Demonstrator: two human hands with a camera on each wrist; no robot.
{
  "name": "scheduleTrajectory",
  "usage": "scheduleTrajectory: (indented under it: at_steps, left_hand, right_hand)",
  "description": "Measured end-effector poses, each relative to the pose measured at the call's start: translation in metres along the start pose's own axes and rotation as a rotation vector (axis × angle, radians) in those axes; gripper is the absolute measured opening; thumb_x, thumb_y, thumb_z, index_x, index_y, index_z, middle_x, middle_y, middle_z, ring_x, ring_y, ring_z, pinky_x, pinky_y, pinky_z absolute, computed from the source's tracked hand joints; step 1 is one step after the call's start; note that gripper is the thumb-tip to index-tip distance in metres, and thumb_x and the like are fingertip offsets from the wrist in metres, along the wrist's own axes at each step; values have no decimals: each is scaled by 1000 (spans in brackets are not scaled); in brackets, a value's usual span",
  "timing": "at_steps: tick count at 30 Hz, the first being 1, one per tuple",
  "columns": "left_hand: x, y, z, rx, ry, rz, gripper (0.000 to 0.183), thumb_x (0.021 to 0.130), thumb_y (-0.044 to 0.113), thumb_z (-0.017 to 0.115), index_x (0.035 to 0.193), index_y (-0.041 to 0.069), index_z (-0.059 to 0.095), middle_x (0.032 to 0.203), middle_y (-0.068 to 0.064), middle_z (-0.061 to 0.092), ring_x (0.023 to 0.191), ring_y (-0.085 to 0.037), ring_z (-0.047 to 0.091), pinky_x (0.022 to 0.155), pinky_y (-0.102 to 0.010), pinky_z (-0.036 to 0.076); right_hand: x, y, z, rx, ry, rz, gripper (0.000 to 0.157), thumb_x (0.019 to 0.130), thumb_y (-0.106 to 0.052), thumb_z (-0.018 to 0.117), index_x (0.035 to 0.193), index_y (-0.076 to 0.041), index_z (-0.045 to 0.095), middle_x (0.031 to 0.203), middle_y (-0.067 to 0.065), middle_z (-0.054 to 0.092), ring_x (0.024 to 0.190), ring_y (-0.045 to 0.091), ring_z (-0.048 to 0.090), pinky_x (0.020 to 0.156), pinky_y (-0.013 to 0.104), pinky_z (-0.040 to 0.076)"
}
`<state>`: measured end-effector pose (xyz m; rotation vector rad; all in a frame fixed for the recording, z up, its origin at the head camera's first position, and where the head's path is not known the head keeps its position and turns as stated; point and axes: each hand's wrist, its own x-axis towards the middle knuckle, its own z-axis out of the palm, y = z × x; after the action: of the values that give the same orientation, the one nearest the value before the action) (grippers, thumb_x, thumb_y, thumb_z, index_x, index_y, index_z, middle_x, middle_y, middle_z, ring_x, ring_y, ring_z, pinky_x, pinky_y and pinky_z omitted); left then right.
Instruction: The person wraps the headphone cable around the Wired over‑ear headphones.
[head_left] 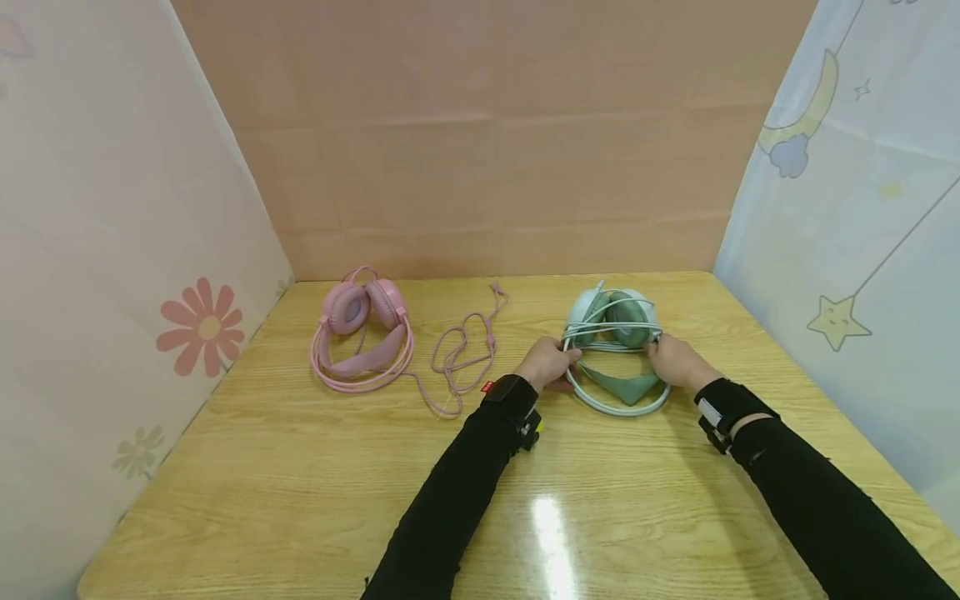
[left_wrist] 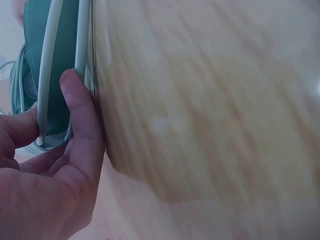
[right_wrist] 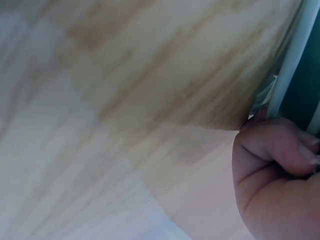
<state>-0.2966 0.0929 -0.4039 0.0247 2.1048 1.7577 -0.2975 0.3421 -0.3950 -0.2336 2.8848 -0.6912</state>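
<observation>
Green over-ear headphones (head_left: 628, 321) lie at the right of the table, earcups toward the back and the padded headband (head_left: 626, 387) toward the front. A pale green cable is wound several times across the earcups. My left hand (head_left: 549, 364) grips the left side of the headphones; in the left wrist view its thumb and fingers (left_wrist: 82, 117) pinch the frame from both sides. On the opposite side my right hand (head_left: 678, 362) holds the headphones, its fingers curled in the right wrist view, where the green band (right_wrist: 300, 85) shows only in part.
Pink headphones (head_left: 363, 333) lie at the left of the wooden table (head_left: 300, 500). Their pink cable (head_left: 452, 362) trails in loops toward the middle. A brown panel (head_left: 487, 167) closes off the back, and patterned white sheets (head_left: 847, 250) stand at both sides.
</observation>
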Motion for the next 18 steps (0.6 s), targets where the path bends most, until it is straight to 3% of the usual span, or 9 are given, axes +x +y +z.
scheduleTrajectory:
  at_steps: [12,18]
  left_hand:
    - [-3,1,1,33,37,0,15,103,19,60,100,5,64,87,-13,65,62,-19,58,70,-39,59]
    - [-5,1,5,27,53,8,20,103,20,60,100,0,64,78,-7,54,60,-19,58,72,-40,60]
  right_hand:
    - [5,3,4,-30,-2,-4,31,107,-13,26,97,9,46,75,12,40,67,25,48,64,36,41]
    - [6,5,4,-15,-30,11,28,106,-11,25,97,6,45,77,13,43,68,25,48,64,36,41]
